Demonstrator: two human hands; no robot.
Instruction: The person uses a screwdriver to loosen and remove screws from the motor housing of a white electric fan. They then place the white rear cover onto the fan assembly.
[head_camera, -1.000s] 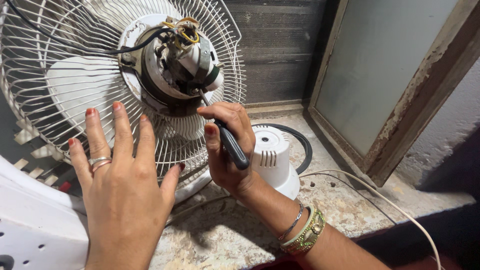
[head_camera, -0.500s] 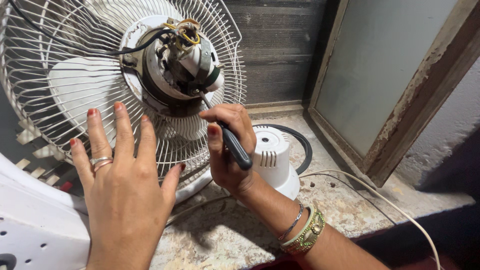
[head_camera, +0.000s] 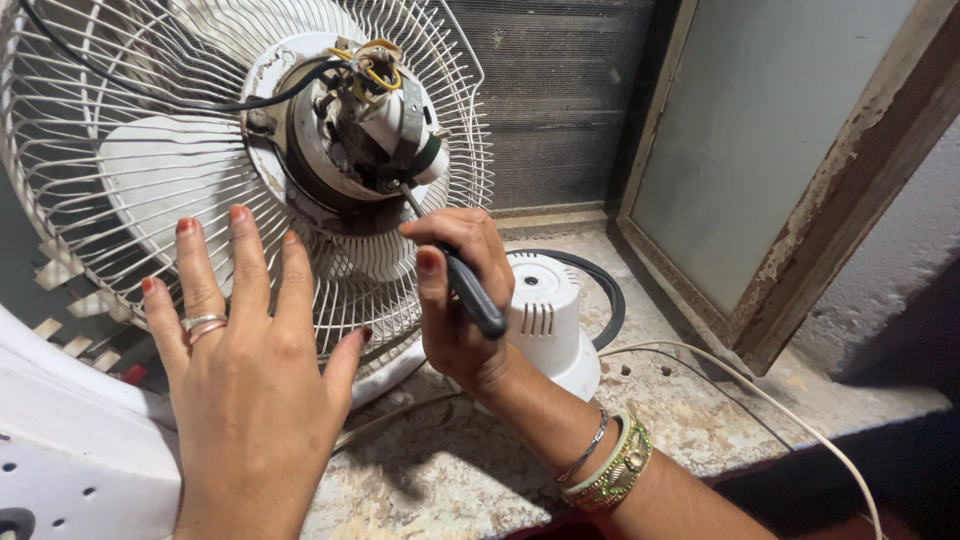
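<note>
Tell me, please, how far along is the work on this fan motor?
Done: the white motor cover is off and lies on the ledge, so the motor is bare. In hand: the right hand works a screwdriver at the motor; the left hand braces the grille. Left: the motor sits in place.

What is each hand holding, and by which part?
Right hand grips a screwdriver by its dark handle. Left hand holds nothing, spread flat on the fan guard.
</note>
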